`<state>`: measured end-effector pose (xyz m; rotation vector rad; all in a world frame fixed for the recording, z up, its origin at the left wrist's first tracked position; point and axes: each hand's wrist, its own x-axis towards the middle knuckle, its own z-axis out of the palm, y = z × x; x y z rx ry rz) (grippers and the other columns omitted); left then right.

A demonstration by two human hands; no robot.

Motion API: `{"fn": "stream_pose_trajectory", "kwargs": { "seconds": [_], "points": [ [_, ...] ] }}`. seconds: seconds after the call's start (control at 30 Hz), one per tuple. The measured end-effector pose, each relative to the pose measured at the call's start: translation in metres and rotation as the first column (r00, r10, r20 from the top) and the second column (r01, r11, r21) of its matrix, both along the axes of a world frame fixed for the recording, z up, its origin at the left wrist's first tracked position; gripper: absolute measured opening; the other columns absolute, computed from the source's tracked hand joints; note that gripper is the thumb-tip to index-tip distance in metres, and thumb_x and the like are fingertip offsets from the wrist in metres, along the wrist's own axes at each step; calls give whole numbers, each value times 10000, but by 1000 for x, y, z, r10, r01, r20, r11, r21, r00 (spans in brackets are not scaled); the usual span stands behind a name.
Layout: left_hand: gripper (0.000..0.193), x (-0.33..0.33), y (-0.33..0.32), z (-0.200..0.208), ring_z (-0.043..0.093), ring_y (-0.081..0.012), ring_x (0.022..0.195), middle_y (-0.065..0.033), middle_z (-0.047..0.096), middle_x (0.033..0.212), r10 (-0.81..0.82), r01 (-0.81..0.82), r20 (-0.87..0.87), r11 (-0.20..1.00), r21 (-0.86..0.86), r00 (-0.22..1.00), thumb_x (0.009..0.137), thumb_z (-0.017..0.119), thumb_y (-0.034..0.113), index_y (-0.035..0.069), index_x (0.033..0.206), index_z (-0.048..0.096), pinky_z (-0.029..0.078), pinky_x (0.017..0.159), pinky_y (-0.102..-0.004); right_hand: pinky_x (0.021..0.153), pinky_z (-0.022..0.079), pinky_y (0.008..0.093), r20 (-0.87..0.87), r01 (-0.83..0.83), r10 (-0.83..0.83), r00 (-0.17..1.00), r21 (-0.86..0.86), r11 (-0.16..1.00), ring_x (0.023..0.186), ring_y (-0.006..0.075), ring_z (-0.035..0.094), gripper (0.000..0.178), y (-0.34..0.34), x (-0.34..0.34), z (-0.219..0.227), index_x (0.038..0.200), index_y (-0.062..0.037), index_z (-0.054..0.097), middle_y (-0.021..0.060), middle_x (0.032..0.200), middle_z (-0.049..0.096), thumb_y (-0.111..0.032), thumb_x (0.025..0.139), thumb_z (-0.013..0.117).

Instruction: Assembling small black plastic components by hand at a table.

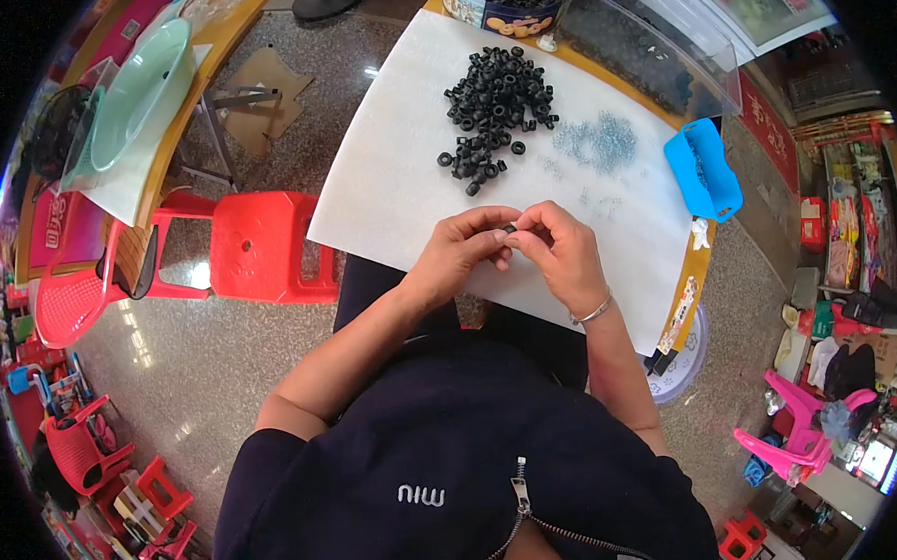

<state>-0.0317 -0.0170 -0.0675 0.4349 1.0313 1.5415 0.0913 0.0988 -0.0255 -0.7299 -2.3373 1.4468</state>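
Note:
Above the near edge of the white-covered table [384, 183], my two hands meet fingertip to fingertip. My left hand [457, 255] is closed in a pinch around a small black ring-shaped part [509, 229], mostly covered by the fingers. My right hand [568, 255], with a bracelet at its wrist, pinches at the same spot; any tiny piece in its fingertips is hidden. Beyond them lies a heap of black ring-shaped parts [501, 98], several of them loose at its near side. To its right are spread many tiny clear-blue pieces [603, 141].
A round tin [492, 16] and a clear bin [618, 42], both with black parts, stand at the far edge. At the right edge sits a blue tub [715, 193]. Left of the table are a red stool [252, 249] and another table with a green basin [150, 93].

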Motion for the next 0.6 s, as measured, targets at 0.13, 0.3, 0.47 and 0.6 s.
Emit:
{"fn": "stream_pose_trajectory", "kwargs": {
  "seconds": [0.13, 0.3, 0.47, 0.6],
  "points": [
    [236, -4, 0, -5, 564, -111, 704, -59, 600, 882, 16, -18, 147, 1000, 9, 989, 903, 511, 43, -22, 1127, 545, 482, 697, -237, 627, 456, 240, -66, 39, -54, 996, -211, 977, 690, 83, 564, 101, -1, 0, 0, 866, -4, 578, 33, 760, 622, -89, 836, 623],
    [208, -7, 0, -6, 570, -120, 716, -74, 592, 900, 52, -59, 253, 998, 21, 966, 904, 508, 37, -26, 1097, 550, 488, 689, -245, 638, 453, 223, -115, 116, -135, 984, -163, 980, 699, 66, 551, 96, 5, 5, -14, 893, -5, 597, 19, 759, 622, -83, 841, 617],
    [191, -7, 0, -7, 572, -120, 725, -71, 595, 903, 15, -27, 244, 998, 48, 970, 902, 514, 25, -24, 1081, 561, 493, 690, -246, 633, 450, 225, -92, 80, -89, 992, -102, 992, 685, 71, 542, 90, -2, 0, -6, 880, -9, 612, 20, 763, 625, -92, 845, 614],
    [186, -9, -1, -8, 577, -118, 725, -64, 598, 899, 5, -19, 245, 998, 54, 969, 904, 519, 29, -16, 1078, 566, 496, 693, -244, 619, 452, 241, -66, 143, -149, 987, -86, 986, 667, 97, 553, 87, 6, -6, -8, 866, -10, 619, 39, 768, 624, -91, 834, 617]
  ]
}}
